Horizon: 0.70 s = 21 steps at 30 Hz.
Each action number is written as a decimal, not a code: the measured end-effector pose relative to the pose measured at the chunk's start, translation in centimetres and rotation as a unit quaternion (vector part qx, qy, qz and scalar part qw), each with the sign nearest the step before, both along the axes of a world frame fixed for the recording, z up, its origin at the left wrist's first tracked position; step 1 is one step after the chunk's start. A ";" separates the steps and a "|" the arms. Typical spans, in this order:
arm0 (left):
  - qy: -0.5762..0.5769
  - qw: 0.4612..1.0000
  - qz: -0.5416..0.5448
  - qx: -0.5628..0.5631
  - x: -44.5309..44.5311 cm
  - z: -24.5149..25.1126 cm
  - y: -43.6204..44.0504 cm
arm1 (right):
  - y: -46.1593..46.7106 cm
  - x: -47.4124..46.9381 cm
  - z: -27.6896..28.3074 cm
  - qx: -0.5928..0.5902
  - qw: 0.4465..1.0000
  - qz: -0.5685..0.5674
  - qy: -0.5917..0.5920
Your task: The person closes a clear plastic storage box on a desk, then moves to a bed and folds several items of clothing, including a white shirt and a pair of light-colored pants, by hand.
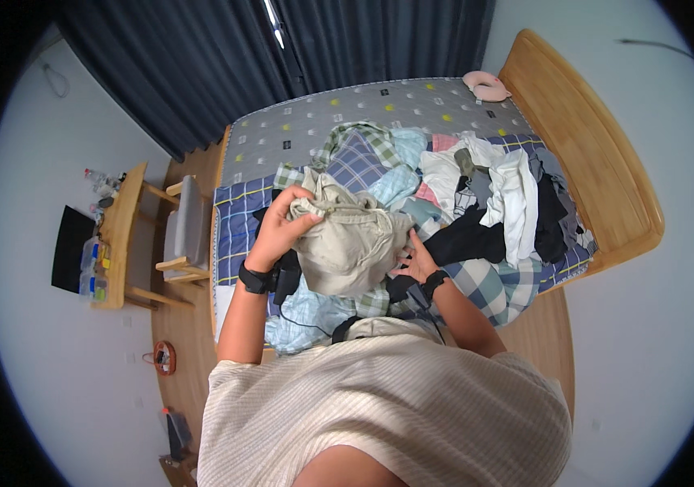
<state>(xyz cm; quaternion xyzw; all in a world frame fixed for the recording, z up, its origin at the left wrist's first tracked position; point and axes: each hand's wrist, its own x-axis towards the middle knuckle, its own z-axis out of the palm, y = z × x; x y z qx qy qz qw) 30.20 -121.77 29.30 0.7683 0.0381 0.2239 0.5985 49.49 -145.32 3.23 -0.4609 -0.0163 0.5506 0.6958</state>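
My left hand [286,228] grips the gathered edge of a beige cloth garment [347,249], thumb and fingers pinching it. The garment hangs bunched in front of me, above the bed. At its right side is my right hand [417,259], fingers spread and the fingertips by the cloth; whether they hold it is unclear. Behind lie a green-and-white checked garment [377,135] and light blue cloth [407,146]. To the right a pile holds a white garment [514,201] and black clothing [468,237]. Light blue plaid cloth [316,310] lies close to my body.
The bed has a wooden headboard [584,146] at right and a pink neck pillow [485,86] in its far corner. At left stand a grey cushioned chair [187,225] and a wooden desk [121,243] with a monitor [73,249]. Dark curtains [371,42] hang behind.
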 end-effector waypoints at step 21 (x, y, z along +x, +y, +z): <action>0.155 0.979 0.087 0.100 -15.5 -7.6 1.5 | 7.5 -2.4 -0.9 0.018 0.994 0.085 0.060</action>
